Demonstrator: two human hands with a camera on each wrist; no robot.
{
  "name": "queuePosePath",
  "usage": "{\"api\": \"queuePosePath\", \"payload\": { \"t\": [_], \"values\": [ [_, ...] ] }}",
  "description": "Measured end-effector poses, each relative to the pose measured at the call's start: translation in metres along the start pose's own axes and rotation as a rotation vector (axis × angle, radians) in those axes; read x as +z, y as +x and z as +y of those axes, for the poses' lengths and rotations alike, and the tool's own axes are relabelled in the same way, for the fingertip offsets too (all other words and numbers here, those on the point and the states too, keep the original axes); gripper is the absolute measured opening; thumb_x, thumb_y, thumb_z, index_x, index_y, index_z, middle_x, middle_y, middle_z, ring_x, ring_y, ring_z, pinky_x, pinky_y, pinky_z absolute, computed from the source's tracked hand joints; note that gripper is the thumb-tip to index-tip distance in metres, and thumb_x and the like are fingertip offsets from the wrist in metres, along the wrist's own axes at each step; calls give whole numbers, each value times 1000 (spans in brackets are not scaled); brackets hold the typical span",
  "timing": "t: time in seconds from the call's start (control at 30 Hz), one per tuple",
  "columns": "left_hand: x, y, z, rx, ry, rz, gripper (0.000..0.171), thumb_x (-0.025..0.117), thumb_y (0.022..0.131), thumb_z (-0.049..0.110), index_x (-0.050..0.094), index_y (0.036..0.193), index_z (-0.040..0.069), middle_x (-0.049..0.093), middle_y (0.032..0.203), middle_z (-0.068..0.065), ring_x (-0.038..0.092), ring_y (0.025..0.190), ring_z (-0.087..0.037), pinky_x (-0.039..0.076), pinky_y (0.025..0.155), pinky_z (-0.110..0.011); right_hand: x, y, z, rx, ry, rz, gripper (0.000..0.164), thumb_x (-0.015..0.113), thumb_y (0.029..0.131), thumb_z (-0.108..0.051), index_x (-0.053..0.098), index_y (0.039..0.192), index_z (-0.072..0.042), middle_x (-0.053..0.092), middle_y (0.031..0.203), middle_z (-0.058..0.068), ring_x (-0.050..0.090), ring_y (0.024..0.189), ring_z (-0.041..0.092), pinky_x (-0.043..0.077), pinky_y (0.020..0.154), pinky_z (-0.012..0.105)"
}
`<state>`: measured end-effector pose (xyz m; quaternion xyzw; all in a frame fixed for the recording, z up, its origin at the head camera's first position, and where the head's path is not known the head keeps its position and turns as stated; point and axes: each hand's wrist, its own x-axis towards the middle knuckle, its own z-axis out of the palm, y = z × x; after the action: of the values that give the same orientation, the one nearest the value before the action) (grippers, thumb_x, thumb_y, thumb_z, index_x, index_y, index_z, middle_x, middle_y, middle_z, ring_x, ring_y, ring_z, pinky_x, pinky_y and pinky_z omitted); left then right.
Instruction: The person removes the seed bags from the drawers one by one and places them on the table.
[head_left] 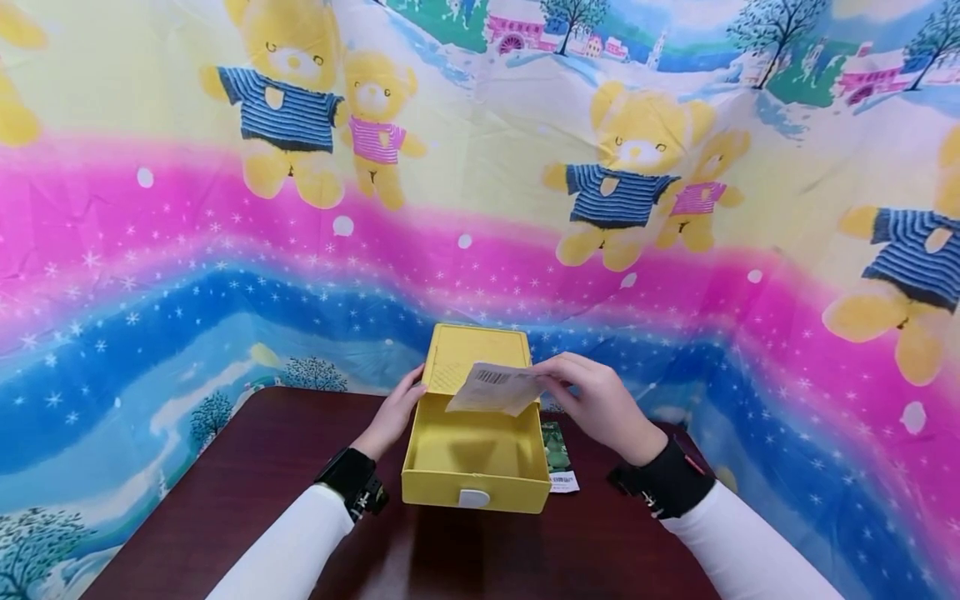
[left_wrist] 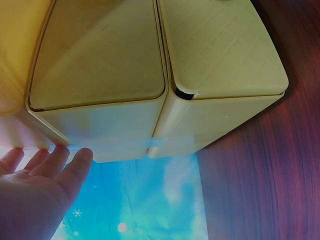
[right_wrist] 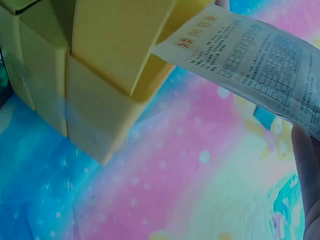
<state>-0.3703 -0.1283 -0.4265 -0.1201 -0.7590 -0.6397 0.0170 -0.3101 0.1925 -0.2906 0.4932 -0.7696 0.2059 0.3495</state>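
Packet (head_left: 495,387): thin and likely to bend, I'd judge, so a light pinch near its edge suits it, with the free end kept clear of the walls below.
Drawer (head_left: 431,490): pulled out toward the person; its middle gives more room than its far end, where the box (head_left: 480,346) could snag a corner.
Left hand (head_left: 386,421): fingers nearly straight along the box's left side, curled round nothing; a steady press there should stop any skidding.
Right hand (head_left: 600,404): thumb and fingers clamped on the packet's right edge.
Packet's place: just left of the right fingertips, tilted, reaching out above the drawer's far end (how high, I can't tell from here).
Green packet (head_left: 557,450): on the tabletop (head_left: 225,467), right of the drawer, worth keeping the wrist off.
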Motion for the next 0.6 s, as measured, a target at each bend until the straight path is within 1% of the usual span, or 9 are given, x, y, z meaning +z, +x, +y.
{"api": "queuePosePath", "payload": {
  "t": [0.1, 0.17, 0.33, 0.4, 0.47, 0.6],
  "values": [
    [0, 0, 0, -12, -15, -1, 66, 40, 109, 43, 16, 165, 17, 27, 165, -20, 32, 149, -41, 19, 122, -61, -10, -4, 3, 36, -10, 49, 37, 77, 85, 6, 72, 118, -11, 71, 105, 2, 59, 83, 7, 46, 68, 14],
    [0, 0, 0, -11, -15, -1, 66, 40, 109, 43, 16, 165, 18, 25, 166, -19, 30, 150, -41, 19, 122, -62, -16, -6, 5, 51, -24, 88, 38, 76, 85, 7, 72, 118, -10, 70, 105, 3, 57, 83, 7, 45, 68, 13],
    [-1, 1, -1, -7, 4, 6, 67, 41, 108, 44, 18, 165, 18, 18, 168, -17, 24, 152, -41, 17, 122, -63, -24, -13, 13, 67, -76, 185, 45, 78, 77, 14, 72, 116, -7, 69, 99, 5, 56, 80, 7, 46, 63, 13],
    [-1, 2, -2, -7, 6, 4, 67, 41, 108, 44, 17, 165, 18, 20, 168, -17, 26, 151, -42, 18, 122, -63, -25, -17, 17, 78, -100, 225, 47, 79, 75, 17, 73, 115, -5, 70, 100, 7, 58, 81, 9, 46, 62, 14],
    [-1, 2, -2, -8, 2, 0, 67, 41, 108, 44, 17, 165, 18, 22, 167, -18, 28, 150, -42, 18, 121, -63, -28, -23, 21, 106, -124, 255, 45, 78, 77, 16, 72, 117, -4, 70, 102, 9, 60, 85, 11, 47, 67, 14],
    [-1, 1, -2, -9, -5, -4, 67, 41, 108, 45, 17, 165, 18, 25, 166, -19, 32, 149, -42, 20, 121, -63, -31, -35, 34, 168, -173, 284, 37, 73, 86, 11, 70, 120, -2, 69, 106, 12, 62, 93, 15, 46, 78, 12]
  ]
}}
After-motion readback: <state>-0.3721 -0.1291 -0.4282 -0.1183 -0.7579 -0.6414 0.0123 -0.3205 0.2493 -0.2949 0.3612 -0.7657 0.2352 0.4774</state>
